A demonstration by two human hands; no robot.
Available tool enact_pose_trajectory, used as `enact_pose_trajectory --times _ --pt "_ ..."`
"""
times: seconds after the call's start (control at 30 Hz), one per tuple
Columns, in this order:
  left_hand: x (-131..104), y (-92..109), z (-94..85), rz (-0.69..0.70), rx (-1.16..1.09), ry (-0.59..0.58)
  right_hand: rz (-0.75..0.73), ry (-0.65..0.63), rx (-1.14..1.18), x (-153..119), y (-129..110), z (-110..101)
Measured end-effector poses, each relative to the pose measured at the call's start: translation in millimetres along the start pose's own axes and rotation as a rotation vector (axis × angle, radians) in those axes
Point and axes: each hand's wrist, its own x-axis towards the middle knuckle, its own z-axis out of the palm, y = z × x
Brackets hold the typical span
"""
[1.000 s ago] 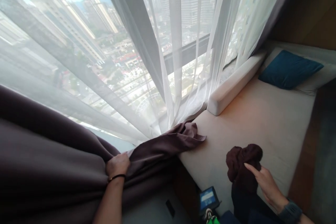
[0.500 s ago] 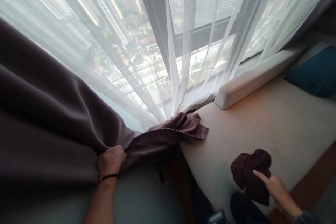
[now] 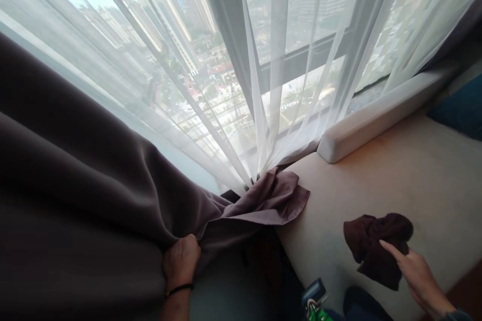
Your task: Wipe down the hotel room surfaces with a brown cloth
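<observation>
My left hand (image 3: 183,260), with a dark band at the wrist, is closed in a fist around a fold of the purple-brown curtain (image 3: 124,185). From the fist the curtain's lower end runs right, and its hem lies bunched on the corner of the cream couch seat (image 3: 376,180). At the right, my right hand (image 3: 414,271) grips a crumpled dark brown cloth (image 3: 380,246) above the seat, thumb on top and the other fingers hidden beneath it.
White sheer curtains (image 3: 278,60) hang before a tall window over a city far below. A low padded backrest (image 3: 376,115) borders the seat, with a blue cushion (image 3: 459,105) at far right. Near my legs dangles a small device (image 3: 314,291) beside a green item (image 3: 318,312).
My left fist has shifted right and lower in view, pulling the curtain along. The cloth in my right hand has turned slightly and sits further right. The view has tilted up a little.
</observation>
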Motion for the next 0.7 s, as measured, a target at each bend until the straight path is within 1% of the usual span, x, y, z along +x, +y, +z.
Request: enact_pose_trajectory --times 0.07,0.1,0.13,0.17,0.23,0.27,0.33,0.4,0.47,0.57,0.63,0.7 --pt "2 16 -3.0 0.001 -0.018 -0.039 0.007 0.033 -0.001 -3 8 16" --pt "7 29 -6.2 0.035 -0.024 -0.013 0.013 0.043 -0.002 -6 9 27" --pt "13 44 -10.5 0.097 -0.029 0.045 0.019 0.046 0.002 -8 9 39" --pt "21 60 -15.5 0.187 -0.036 0.128 0.024 0.04 0.012 -12 6 52" --pt "41 93 -25.9 0.394 -0.058 0.3 0.022 -0.001 0.042 -19 -5 79" --pt "53 107 -30.3 0.486 -0.073 0.354 0.014 -0.031 0.06 -23 -12 92" --pt "76 130 -35.6 0.613 -0.09 0.402 -0.005 -0.085 0.083 -29 -26 112" --pt "99 144 -36.1 0.695 -0.08 0.44 -0.016 -0.104 0.084 -34 -36 123" --pt "119 151 -33.8 0.746 -0.049 0.454 -0.034 -0.084 0.102 -40 -40 124" --pt "142 151 -30.1 0.775 0.056 0.435 -0.061 0.001 0.136 -52 -40 111" --pt "153 145 -28.5 0.759 0.155 0.392 -0.08 0.078 0.136 -60 -38 99" --pt "165 133 -27.4 0.709 0.236 0.335 -0.106 0.153 0.135 -65 -35 89"
